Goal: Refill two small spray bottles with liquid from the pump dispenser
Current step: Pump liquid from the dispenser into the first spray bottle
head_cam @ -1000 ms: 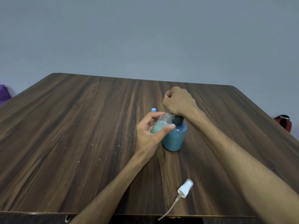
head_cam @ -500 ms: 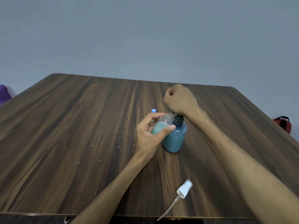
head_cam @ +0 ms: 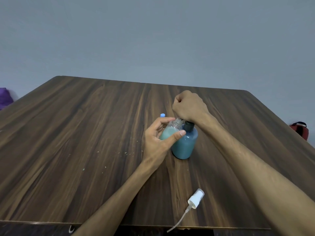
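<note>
A blue pump dispenser bottle point(head_cam: 185, 145) with a dark collar stands upright near the table's middle. My right hand point(head_cam: 188, 107) is closed in a fist over its pump head, which is hidden. My left hand point(head_cam: 158, 137) holds a small clear spray bottle point(head_cam: 170, 131), uncapped and partly filled with pale green liquid, tilted with its open neck under the hidden spout. Behind my left fingers a small blue cap point(head_cam: 162, 115) pokes up; what it sits on is hidden. A white spray head point(head_cam: 196, 198) with its dip tube lies near the front edge.
The dark wood table point(head_cam: 76, 142) runs to a plain grey wall. A purple object point(head_cam: 5, 97) sits past the left edge and a red bag point(head_cam: 300, 129) past the right edge. Small pale specks dot the wood left of the bottles.
My right fist has risen slightly above the dispenser. My left hand and the small bottle have hardly moved.
</note>
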